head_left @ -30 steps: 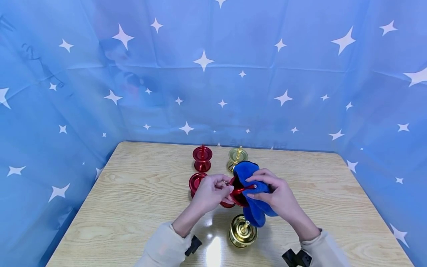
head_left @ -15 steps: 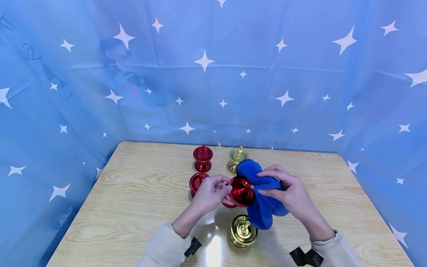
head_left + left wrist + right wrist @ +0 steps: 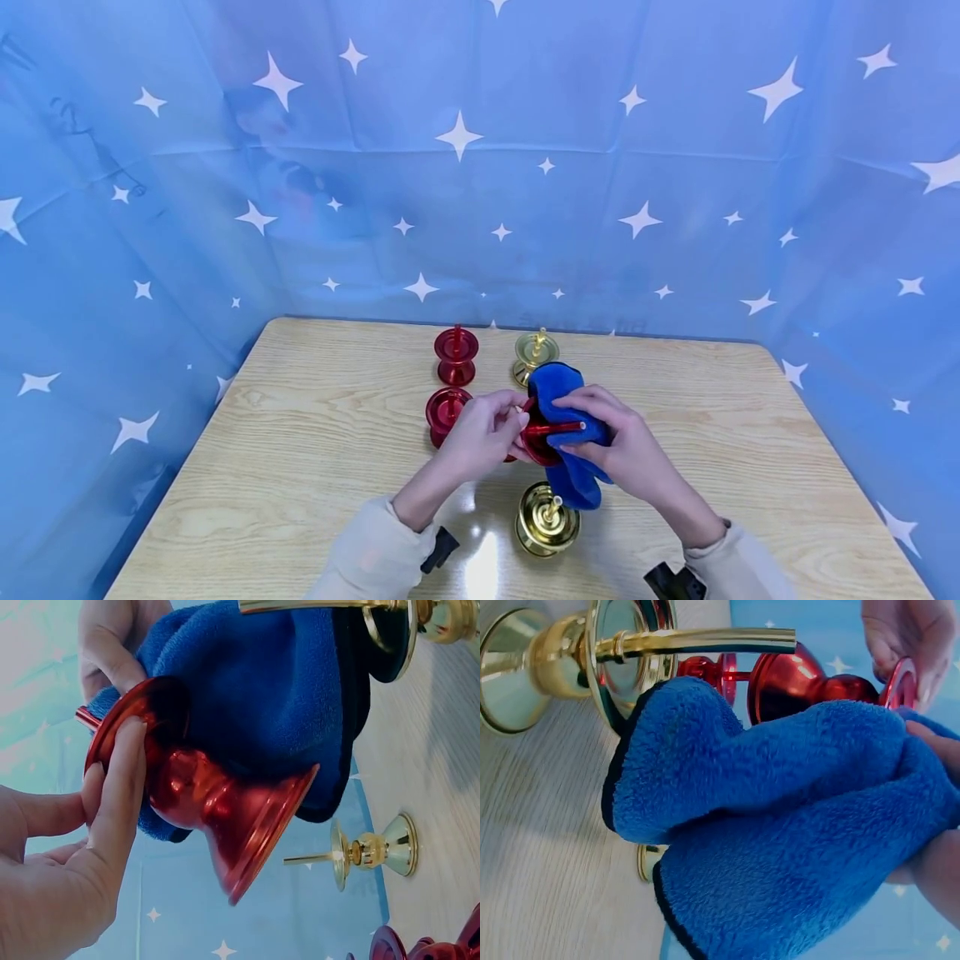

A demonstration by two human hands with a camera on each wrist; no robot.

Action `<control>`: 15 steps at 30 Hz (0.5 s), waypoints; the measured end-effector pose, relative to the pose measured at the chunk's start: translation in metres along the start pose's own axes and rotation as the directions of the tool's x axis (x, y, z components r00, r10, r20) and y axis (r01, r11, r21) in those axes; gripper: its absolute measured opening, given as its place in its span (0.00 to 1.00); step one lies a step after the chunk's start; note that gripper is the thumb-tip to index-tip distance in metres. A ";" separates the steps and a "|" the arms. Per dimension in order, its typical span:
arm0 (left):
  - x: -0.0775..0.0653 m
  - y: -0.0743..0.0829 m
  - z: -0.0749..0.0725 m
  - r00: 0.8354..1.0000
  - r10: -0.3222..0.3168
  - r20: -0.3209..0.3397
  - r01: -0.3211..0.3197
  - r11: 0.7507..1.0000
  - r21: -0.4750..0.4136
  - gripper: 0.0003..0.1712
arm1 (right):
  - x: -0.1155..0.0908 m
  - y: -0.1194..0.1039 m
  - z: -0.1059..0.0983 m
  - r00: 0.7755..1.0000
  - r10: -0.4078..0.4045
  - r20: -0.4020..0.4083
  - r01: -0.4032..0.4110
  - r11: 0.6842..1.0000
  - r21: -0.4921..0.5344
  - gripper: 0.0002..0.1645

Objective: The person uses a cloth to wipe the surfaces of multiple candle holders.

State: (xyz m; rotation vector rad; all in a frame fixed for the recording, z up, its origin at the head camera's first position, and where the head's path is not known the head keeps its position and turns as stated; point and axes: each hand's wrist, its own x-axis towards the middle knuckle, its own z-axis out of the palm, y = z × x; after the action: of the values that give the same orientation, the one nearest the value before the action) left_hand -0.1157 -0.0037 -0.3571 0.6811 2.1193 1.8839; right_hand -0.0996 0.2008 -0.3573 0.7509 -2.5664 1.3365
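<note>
My left hand pinches the dish rim of a shiny red metal candle holder, fingers on one face and thumb on the other. It is lifted and tilted, its stem pointing right in the head view. A plush blue cloth with dark edging is bunched in my right hand and pressed against the dish. Part of the dish is hidden behind the cloth. Just in front of the hands a gold candle holder stands upright on the table.
Behind the hands, a red candle holder and a gold one stand on the wooden table. Another red candle holder stands close by my left hand. A blue star-printed curtain surrounds the table.
My right hand and the cloth shifted right, then came back left onto the dish. The held candle holder turned its dish upward, then tipped to the right again. The standing candle holders stayed put.
</note>
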 end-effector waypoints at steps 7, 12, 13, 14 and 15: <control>0.001 -0.003 0.005 1.000 0.002 0.001 -0.002 1.000 0.003 0.14 | 0.002 0.004 0.011 0.997 -0.074 -0.025 0.071 0.993 -0.094 0.27; 0.002 -0.004 0.006 1.000 -0.003 -0.025 0.004 0.998 0.055 0.13 | 0.002 0.005 0.015 0.995 -0.089 -0.055 0.085 0.993 -0.077 0.26; 0.002 -0.004 0.006 0.999 0.002 -0.036 0.001 0.996 0.085 0.12 | 0.002 0.005 0.016 0.994 -0.089 -0.058 0.085 0.994 -0.067 0.25; 0.003 -0.004 0.005 0.999 0.007 -0.044 -0.002 0.994 0.110 0.12 | 0.002 0.005 0.016 0.994 -0.087 -0.059 0.083 0.995 -0.054 0.25; 0.003 -0.003 0.005 0.999 0.013 -0.051 -0.007 0.991 0.130 0.11 | 0.001 0.005 0.015 0.995 -0.082 -0.060 0.079 0.996 -0.043 0.24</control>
State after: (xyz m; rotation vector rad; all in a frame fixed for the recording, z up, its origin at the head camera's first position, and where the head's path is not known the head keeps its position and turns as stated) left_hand -0.1166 0.0019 -0.3608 0.6773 2.2916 1.7993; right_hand -0.1020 0.1907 -0.3698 0.7848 -2.4805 1.2597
